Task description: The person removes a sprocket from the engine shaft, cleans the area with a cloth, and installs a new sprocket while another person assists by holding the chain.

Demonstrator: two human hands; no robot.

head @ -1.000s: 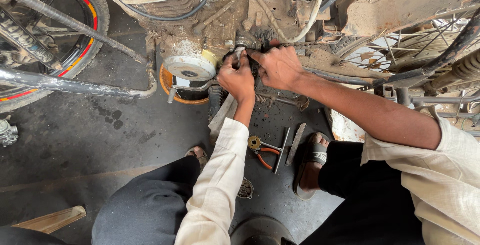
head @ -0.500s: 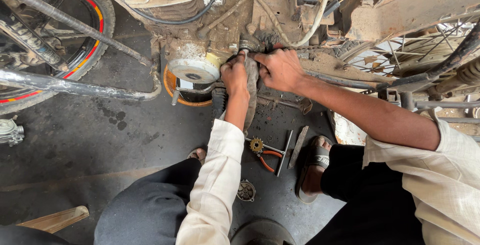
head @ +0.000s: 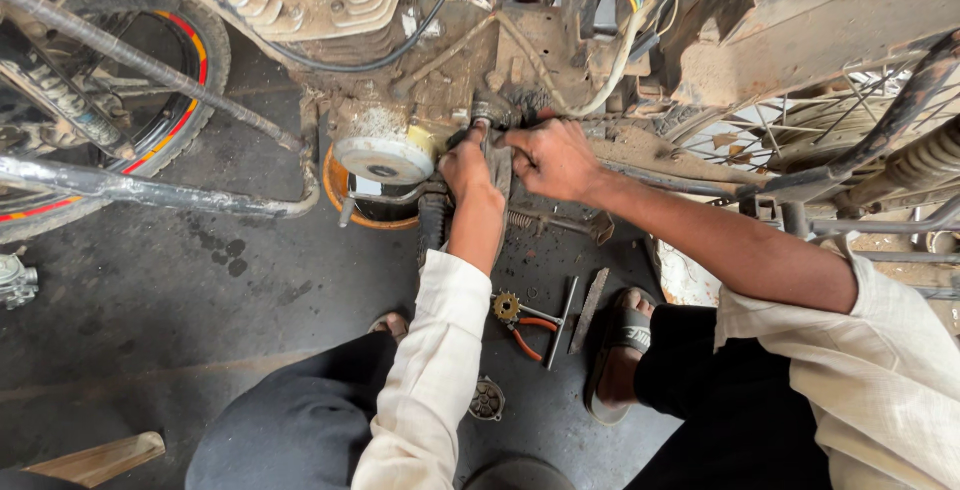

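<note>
Left hand (head: 468, 165) and right hand (head: 552, 157) both closed on small dark metal part (head: 493, 140) at grimy grey motorcycle engine case (head: 480, 60); part between hands, axis roughly vertical, left hand slightly nearer.

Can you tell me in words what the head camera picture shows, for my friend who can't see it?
Seen from above, a person's left hand and right hand press together on a grimy part low on a motorcycle engine. On the dark floor between the knees lie orange-handled pliers, a small sprocket and a flat metal bar.
</note>
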